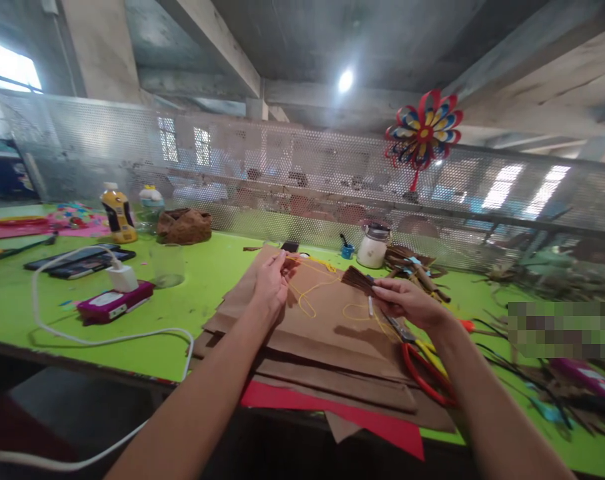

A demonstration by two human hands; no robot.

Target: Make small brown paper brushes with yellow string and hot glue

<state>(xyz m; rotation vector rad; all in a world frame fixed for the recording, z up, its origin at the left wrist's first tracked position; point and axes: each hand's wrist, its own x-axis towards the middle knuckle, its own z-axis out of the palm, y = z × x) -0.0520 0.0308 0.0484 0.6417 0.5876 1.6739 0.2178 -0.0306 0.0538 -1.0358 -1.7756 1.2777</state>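
Note:
My left hand [271, 283] is closed in a pinch on a thin yellow string [312, 290] that loops over a stack of brown paper sheets [327, 347]. My right hand [407, 301] is closed on a brown fringed paper piece [358, 279], held just above the sheets, and the string's other end runs to it. Red-handled scissors [425, 373] lie on the sheets just below my right wrist. A red sheet [342, 415] sticks out under the stack at the table's front edge.
The bright green table [192, 313] carries a magenta power bank with a white charger and cable [115, 297], two dark phones [80, 260], a clear glass [168, 267], a yellow bottle [117, 215], a white jar [373, 248] and brown scraps at right. A perforated metal screen [282, 173] bears a coloured pinwheel [425, 133].

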